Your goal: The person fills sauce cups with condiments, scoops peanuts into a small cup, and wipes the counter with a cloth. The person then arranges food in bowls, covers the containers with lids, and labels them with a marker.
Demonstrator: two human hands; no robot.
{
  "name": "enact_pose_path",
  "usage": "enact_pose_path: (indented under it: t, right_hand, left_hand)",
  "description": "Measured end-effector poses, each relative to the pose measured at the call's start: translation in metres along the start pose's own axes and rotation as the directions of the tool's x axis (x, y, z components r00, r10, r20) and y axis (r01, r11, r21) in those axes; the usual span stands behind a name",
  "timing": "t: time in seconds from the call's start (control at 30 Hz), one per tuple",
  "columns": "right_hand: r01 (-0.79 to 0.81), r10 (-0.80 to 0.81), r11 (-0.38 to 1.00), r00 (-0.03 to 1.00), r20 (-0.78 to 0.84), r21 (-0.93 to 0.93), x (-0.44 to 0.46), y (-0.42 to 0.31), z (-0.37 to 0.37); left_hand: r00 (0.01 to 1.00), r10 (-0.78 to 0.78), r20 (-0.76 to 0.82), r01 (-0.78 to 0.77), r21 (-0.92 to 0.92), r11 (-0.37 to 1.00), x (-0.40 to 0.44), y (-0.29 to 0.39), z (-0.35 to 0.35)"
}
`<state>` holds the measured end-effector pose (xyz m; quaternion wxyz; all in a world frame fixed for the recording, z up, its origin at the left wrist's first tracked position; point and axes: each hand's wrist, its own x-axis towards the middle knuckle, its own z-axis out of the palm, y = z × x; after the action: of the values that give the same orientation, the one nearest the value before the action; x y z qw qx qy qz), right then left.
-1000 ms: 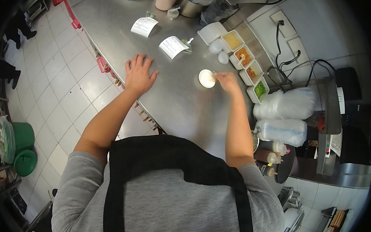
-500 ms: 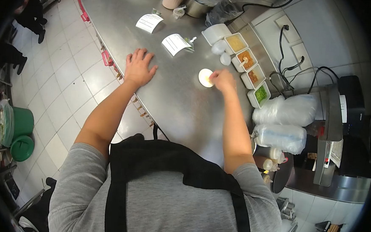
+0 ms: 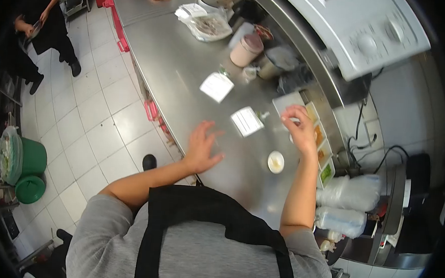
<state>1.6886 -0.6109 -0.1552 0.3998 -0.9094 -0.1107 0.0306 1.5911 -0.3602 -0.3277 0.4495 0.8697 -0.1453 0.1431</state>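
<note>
My right hand [image 3: 301, 128] hovers over the right side of the steel counter, near the row of ingredient containers. Its fingers are curled toward the thumb. Something whitish shows by the fingertips, but I cannot make out whether it is held. Just below this hand stands a small white cup [image 3: 276, 162] with a pale yellowish filling. My left hand [image 3: 204, 149] is slightly blurred, fingers spread, near the counter's left edge, holding nothing. Beyond the hands lie two printed paper slips, one nearer [image 3: 247, 121] and one farther [image 3: 217, 86].
Along the right wall, the container of chopped green topping [image 3: 326, 174] ends the row; plastic-wrapped packages [image 3: 349, 191] follow. A pink canister [image 3: 247, 50] and a filled plastic bag [image 3: 209, 26] stand farther up. A white appliance [image 3: 361, 38] overhangs the upper right. Another person [image 3: 51, 21] stands at left.
My right hand has left the small white cup and moved up toward the containers. My left hand has lifted off the counter. The view has shifted, showing more of the far counter.
</note>
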Motion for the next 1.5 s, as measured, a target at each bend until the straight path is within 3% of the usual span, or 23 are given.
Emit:
enact_pose_path:
  t: [0.07, 0.1, 0.17, 0.23, 0.3, 0.37, 0.43, 0.5, 0.67, 0.73, 0.87, 0.97, 1.0, 1.07, 1.2, 1.27, 1.33, 1.43, 1.5]
  right_hand:
    - [0.109, -0.134, 0.949, 0.989, 0.068, 0.295, 0.052, -0.042, 0.034]
    - [0.029, -0.124, 0.894, 0.975, 0.185, 0.448, 0.086, -0.050, 0.051]
    - [-0.083, -0.091, 0.748, 0.970, 0.226, 0.659, 0.157, -0.071, 0.085]
    - [-0.107, -0.021, 0.549, 0.990, 0.141, 0.829, 0.237, -0.080, 0.109]
    - [-0.033, 0.149, 0.607, 0.986, -0.072, 0.794, 0.313, -0.084, 0.130]
    - [-0.035, 0.329, 0.764, 0.880, -0.343, 0.644, 0.382, -0.076, 0.148]
    - [-0.099, 0.302, 0.937, 0.714, -0.632, 0.335, 0.444, -0.047, 0.157]
    - [-0.239, 0.280, 0.956, 0.566, -0.775, 0.171, 0.462, -0.045, 0.167]
    - [-0.095, 0.269, 0.963, 0.446, -0.854, 0.254, 0.479, -0.032, 0.184]
    - [-0.111, 0.259, 0.965, 0.499, -0.827, 0.236, 0.486, -0.042, 0.172]
    - [0.109, 0.035, 0.988, 0.550, -0.834, 0.114, 0.516, -0.011, 0.130]
    - [0.033, -0.081, 0.997, 0.468, -0.880, -0.074, 0.508, -0.013, 0.123]
    - [0.000, -0.175, 0.982, 0.397, -0.901, -0.191, 0.510, -0.009, 0.118]
    - [0.062, -0.231, 0.973, 0.351, -0.908, -0.223, 0.506, -0.012, 0.115]
    - [0.414, -0.091, 0.900, 0.485, -0.870, 0.137, 0.473, -0.031, 0.110]
    - [0.385, 0.069, 0.846, 0.608, -0.791, 0.370, 0.439, -0.059, 0.107]
    - [0.157, 0.337, 0.773, 0.719, -0.608, 0.614, 0.378, -0.126, 0.118]
    - [0.299, 0.225, 0.758, 0.715, -0.662, 0.580, 0.321, -0.138, 0.144]
    - [0.337, 0.104, 0.731, 0.805, -0.585, 0.594, 0.254, -0.164, 0.158]
  left_hand:
    - [1.000, 0.031, 0.006, -0.031, -0.009, 0.999, 0.025, -0.023, -0.029]
    - [1.000, 0.019, 0.008, -0.019, 0.036, 0.999, 0.041, -0.041, -0.047]
    - [1.000, -0.011, -0.005, 0.012, 0.171, 0.985, 0.076, -0.084, -0.083]
    - [0.998, -0.044, -0.041, 0.056, 0.345, 0.937, 0.112, -0.131, -0.116]
    - [0.992, -0.123, -0.032, 0.126, 0.382, 0.916, 0.138, -0.163, -0.132]
    - [0.990, -0.142, -0.019, 0.137, 0.419, 0.898, 0.159, -0.183, -0.144]
    - [0.994, -0.111, 0.008, 0.096, 0.449, 0.888, 0.160, -0.185, -0.142]
    - [0.995, -0.099, 0.009, 0.086, 0.406, 0.910, 0.160, -0.186, -0.145]
    - [0.994, -0.101, 0.043, 0.077, 0.380, 0.922, 0.163, -0.186, -0.150]
    - [0.994, -0.099, 0.050, 0.073, 0.380, 0.922, 0.165, -0.186, -0.152]
    - [0.994, -0.089, 0.059, 0.061, 0.372, 0.926, 0.165, -0.184, -0.151]
    - [0.995, -0.080, 0.065, 0.051, 0.367, 0.929, 0.165, -0.184, -0.151]
    - [0.995, -0.077, 0.065, 0.049, 0.364, 0.930, 0.166, -0.184, -0.152]
    - [0.995, -0.078, 0.064, 0.050, 0.360, 0.931, 0.166, -0.184, -0.152]
    - [0.995, -0.075, 0.060, 0.048, 0.362, 0.931, 0.165, -0.185, -0.150]
    - [0.996, -0.072, 0.049, 0.051, 0.337, 0.940, 0.166, -0.184, -0.152]
    - [0.998, -0.069, 0.005, 0.064, 0.298, 0.952, 0.163, -0.183, -0.152]
    - [0.994, -0.053, -0.091, 0.075, 0.255, 0.964, 0.162, -0.195, -0.145]
    - [0.993, -0.034, -0.109, 0.063, 0.273, 0.960, 0.159, -0.198, -0.142]
